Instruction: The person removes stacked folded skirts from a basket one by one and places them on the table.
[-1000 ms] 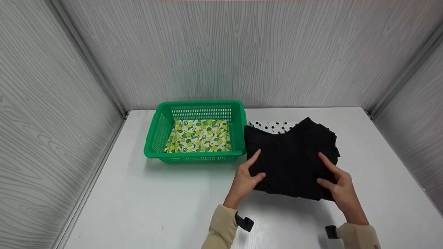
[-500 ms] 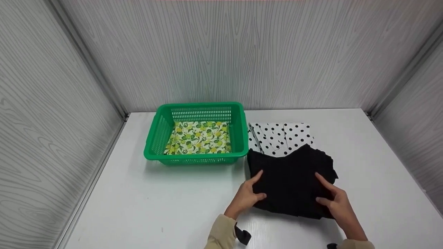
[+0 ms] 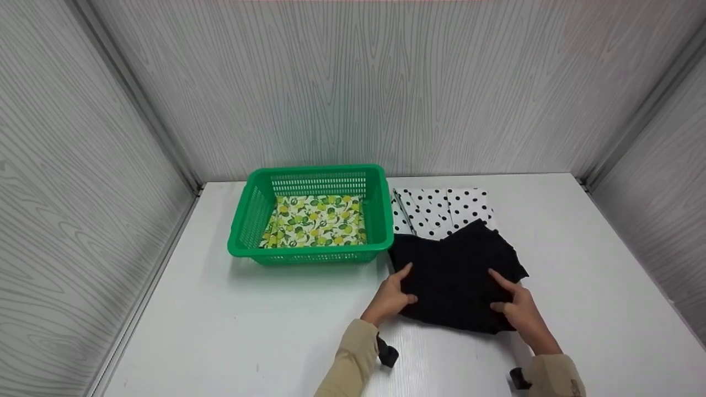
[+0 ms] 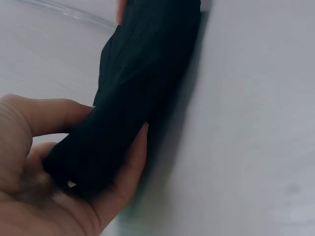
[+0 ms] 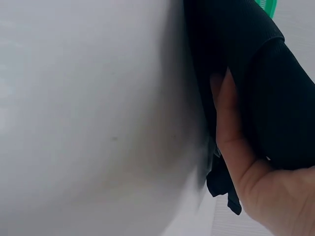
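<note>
Cloth (image 3: 449, 284), black, is clamped at opposite sides by fingers (image 4: 64, 117) of left hand (image 3: 389, 299) and right hand (image 3: 519, 310); green basket (image 3: 311, 251) nearby.

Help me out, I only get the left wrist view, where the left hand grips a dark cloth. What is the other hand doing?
Observer: In the head and right wrist views, the right hand grips the black cloth at its right side.
Operator: Good. What lies just beyond that cloth?
Observer: The head view shows a white cloth with black dots on the table, to the right of a green basket.
Operator: Anything in that basket?
Observer: Yes, a cloth with a yellow and green print lies inside it.
</note>
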`<action>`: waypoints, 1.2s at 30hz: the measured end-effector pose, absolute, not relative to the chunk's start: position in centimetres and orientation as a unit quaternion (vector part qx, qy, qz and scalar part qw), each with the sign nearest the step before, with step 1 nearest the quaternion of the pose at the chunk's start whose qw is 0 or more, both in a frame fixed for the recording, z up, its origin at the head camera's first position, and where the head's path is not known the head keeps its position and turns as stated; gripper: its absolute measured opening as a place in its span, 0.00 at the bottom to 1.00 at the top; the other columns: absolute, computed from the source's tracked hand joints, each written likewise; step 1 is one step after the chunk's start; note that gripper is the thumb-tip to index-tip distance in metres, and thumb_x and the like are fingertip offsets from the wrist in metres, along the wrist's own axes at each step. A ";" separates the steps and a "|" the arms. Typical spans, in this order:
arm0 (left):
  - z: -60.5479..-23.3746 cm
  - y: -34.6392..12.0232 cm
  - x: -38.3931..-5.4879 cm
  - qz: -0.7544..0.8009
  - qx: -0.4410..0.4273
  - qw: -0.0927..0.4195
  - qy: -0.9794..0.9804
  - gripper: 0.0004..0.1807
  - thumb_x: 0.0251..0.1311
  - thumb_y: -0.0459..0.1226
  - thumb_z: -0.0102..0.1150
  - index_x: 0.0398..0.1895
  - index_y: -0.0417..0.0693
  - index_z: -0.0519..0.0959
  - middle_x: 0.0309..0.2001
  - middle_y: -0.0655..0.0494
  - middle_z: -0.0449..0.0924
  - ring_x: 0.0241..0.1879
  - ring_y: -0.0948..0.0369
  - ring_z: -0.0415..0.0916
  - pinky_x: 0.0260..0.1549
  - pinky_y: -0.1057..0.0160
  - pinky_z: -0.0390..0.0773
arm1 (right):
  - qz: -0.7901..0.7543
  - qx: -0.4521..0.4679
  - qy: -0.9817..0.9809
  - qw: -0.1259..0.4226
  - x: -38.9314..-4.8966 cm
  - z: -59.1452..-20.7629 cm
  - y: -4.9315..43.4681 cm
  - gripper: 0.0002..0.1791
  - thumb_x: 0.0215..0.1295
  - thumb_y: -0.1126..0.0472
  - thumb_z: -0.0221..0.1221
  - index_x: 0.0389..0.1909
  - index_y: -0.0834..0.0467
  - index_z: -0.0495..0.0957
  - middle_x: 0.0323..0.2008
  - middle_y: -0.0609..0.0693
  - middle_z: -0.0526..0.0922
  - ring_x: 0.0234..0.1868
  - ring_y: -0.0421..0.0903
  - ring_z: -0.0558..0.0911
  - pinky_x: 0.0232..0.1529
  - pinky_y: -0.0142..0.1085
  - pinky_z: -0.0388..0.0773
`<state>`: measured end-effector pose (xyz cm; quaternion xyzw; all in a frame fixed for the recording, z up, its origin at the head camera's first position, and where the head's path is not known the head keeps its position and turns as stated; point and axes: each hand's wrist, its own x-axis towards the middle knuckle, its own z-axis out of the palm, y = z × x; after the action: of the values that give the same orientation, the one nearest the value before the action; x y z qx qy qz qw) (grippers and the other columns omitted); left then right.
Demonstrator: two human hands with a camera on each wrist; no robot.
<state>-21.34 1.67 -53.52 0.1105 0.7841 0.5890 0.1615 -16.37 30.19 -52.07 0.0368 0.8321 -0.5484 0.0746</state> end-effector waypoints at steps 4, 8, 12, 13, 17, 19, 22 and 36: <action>-53.6 1.7 -21.5 0.583 0.109 0.166 0.787 0.45 0.58 0.21 0.61 0.79 0.44 0.59 0.76 0.39 0.57 0.75 0.44 0.52 0.70 0.47 0.61 | -0.553 0.043 0.828 0.078 -16.5 -52.8 30.3 0.45 0.60 0.80 0.55 0.79 0.61 0.54 0.78 0.69 0.40 0.78 0.67 0.37 0.74 0.60 0.40; -54.0 1.6 -21.1 0.577 0.114 0.175 0.790 0.44 0.59 0.22 0.62 0.79 0.45 0.59 0.76 0.39 0.58 0.75 0.43 0.53 0.69 0.46 0.62 | -0.558 0.056 0.823 0.088 -15.9 -53.4 30.5 0.45 0.60 0.80 0.55 0.79 0.61 0.54 0.78 0.68 0.41 0.78 0.66 0.37 0.74 0.60 0.39; -53.9 1.1 -21.2 0.569 0.127 0.179 0.792 0.44 0.60 0.23 0.63 0.79 0.46 0.60 0.76 0.42 0.58 0.75 0.43 0.53 0.70 0.45 0.61 | -0.560 0.052 0.822 0.092 -15.9 -53.3 30.7 0.44 0.62 0.78 0.56 0.79 0.62 0.53 0.79 0.68 0.41 0.78 0.66 0.36 0.74 0.60 0.38; -53.7 0.9 -21.2 0.564 0.130 0.182 0.795 0.43 0.60 0.24 0.63 0.79 0.46 0.60 0.77 0.43 0.57 0.75 0.44 0.53 0.70 0.45 0.60 | -0.556 0.051 0.824 0.092 -16.0 -53.1 30.7 0.43 0.63 0.77 0.57 0.79 0.62 0.54 0.79 0.68 0.42 0.78 0.67 0.37 0.74 0.60 0.40; -52.3 -0.4 -21.2 0.492 0.158 0.179 0.837 0.37 0.64 0.26 0.62 0.77 0.45 0.64 0.73 0.42 0.64 0.69 0.47 0.66 0.66 0.49 0.68 | -0.507 0.058 0.856 0.085 -16.2 -51.8 30.9 0.37 0.67 0.71 0.58 0.77 0.66 0.59 0.76 0.72 0.51 0.68 0.69 0.66 0.66 0.54 0.67; -51.2 -1.2 -21.0 0.423 0.185 0.148 0.875 0.31 0.66 0.28 0.62 0.73 0.43 0.70 0.68 0.42 0.72 0.56 0.51 0.77 0.57 0.54 0.76 | -0.464 0.064 0.881 0.064 -16.3 -51.0 31.0 0.33 0.69 0.68 0.58 0.74 0.68 0.63 0.72 0.74 0.59 0.54 0.67 0.78 0.54 0.49 0.77; -49.4 -2.5 -20.8 0.339 0.221 0.090 0.910 0.22 0.68 0.30 0.61 0.65 0.41 0.78 0.59 0.44 0.80 0.47 0.54 0.81 0.47 0.57 0.81 | -0.411 0.062 0.909 0.022 -16.8 -49.6 31.1 0.29 0.70 0.66 0.58 0.69 0.72 0.67 0.67 0.77 0.64 0.45 0.69 0.80 0.48 0.52 0.80; -43.4 -10.3 -23.6 0.352 0.261 -0.109 0.892 0.11 0.71 0.34 0.60 0.51 0.41 0.85 0.49 0.47 0.85 0.48 0.50 0.82 0.46 0.50 0.82 | -0.456 -0.043 0.878 -0.137 -22.1 -43.8 25.3 0.19 0.67 0.74 0.62 0.58 0.74 0.77 0.57 0.71 0.79 0.58 0.66 0.78 0.60 0.55 0.74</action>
<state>-23.57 -10.34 -43.36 0.2608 0.8923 0.3518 -0.1094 -22.11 25.27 -43.79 -0.0434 0.8782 -0.4563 -0.1365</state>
